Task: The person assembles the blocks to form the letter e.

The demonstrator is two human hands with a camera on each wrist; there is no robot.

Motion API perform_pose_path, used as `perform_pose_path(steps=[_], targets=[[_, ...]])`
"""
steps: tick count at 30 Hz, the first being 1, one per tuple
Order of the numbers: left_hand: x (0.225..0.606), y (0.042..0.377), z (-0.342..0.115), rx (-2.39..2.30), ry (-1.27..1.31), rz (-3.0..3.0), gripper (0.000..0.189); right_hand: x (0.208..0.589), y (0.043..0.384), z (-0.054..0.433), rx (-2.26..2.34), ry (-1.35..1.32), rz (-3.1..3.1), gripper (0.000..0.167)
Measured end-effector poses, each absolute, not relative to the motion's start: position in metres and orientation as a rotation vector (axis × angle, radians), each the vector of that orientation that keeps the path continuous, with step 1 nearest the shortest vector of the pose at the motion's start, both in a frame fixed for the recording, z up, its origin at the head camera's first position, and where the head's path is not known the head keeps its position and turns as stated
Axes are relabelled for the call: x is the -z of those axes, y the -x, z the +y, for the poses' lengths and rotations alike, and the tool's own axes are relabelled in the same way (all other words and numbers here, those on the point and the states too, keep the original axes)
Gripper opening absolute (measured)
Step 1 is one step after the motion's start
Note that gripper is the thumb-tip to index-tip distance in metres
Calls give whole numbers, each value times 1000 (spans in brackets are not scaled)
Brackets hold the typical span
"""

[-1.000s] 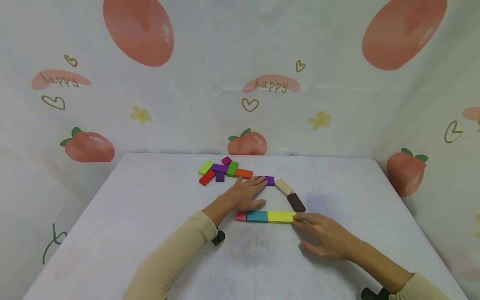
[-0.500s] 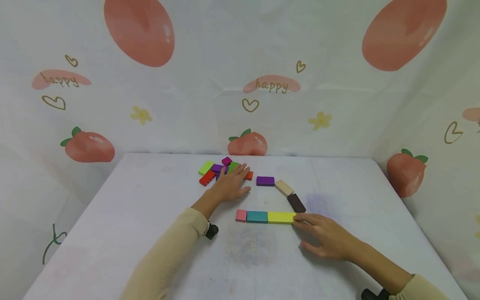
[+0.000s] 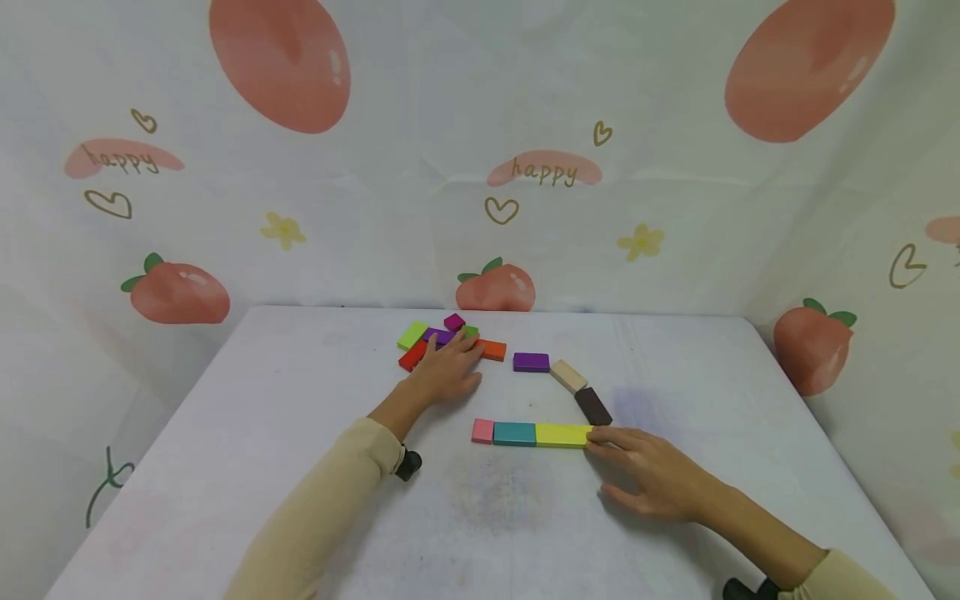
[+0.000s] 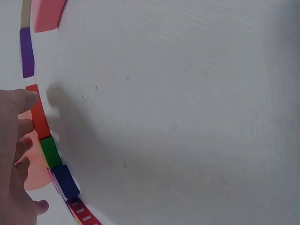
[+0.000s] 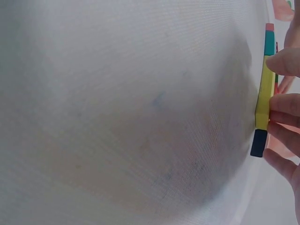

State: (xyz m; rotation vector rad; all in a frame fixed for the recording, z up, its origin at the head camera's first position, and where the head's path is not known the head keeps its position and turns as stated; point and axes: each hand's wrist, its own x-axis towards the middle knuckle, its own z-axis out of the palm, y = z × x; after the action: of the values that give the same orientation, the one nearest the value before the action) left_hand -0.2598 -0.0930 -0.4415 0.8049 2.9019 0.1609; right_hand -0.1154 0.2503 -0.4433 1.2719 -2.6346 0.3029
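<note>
Nothing is clasped in either hand: the left hand (image 3: 446, 371) reaches with loosely spread fingers over the far cluster of blocks, though whether it presses on them I can't tell, and the right hand (image 3: 648, 475) rests its extended fingertips at the right end of a long, flat, bright yellow block (image 3: 561, 435). That yellow piece lies crosswise near the middle of the table, its left end against a teal oblong block (image 3: 514, 434), which in turn meets a short pink block (image 3: 483, 431). Just beyond the right fingertips a dark brown oblong block (image 3: 593, 407) slants away, followed by a beige oblong block (image 3: 568, 376) and a purple oblong block (image 3: 531, 362), the three bending round to the left. Past a gap comes an orange oblong block (image 3: 492, 350), just beside the left hand. Partly under those fingers sits a green block (image 3: 471, 331), with a violet block (image 3: 439, 337), a red block with white marks (image 3: 412, 357) and a lime green block (image 3: 412, 335) around it; a small magenta block (image 3: 454, 322) lies behind. All rest on a white table (image 3: 300, 400), before a pale cloth backdrop (image 3: 405, 225) printed with peach-coloured fruit, hearts and "happy".
</note>
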Motion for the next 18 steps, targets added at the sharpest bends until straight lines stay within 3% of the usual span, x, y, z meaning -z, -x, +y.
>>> perform_pose_path(steps=[11,18], targets=[[434,249,-95,-207,-884,2880,54,444,115,250,-309,-1271,-2638,53],[432,245,-98,-197,-906,2843,61,443,115,250,-306,-1263,-2649,52]])
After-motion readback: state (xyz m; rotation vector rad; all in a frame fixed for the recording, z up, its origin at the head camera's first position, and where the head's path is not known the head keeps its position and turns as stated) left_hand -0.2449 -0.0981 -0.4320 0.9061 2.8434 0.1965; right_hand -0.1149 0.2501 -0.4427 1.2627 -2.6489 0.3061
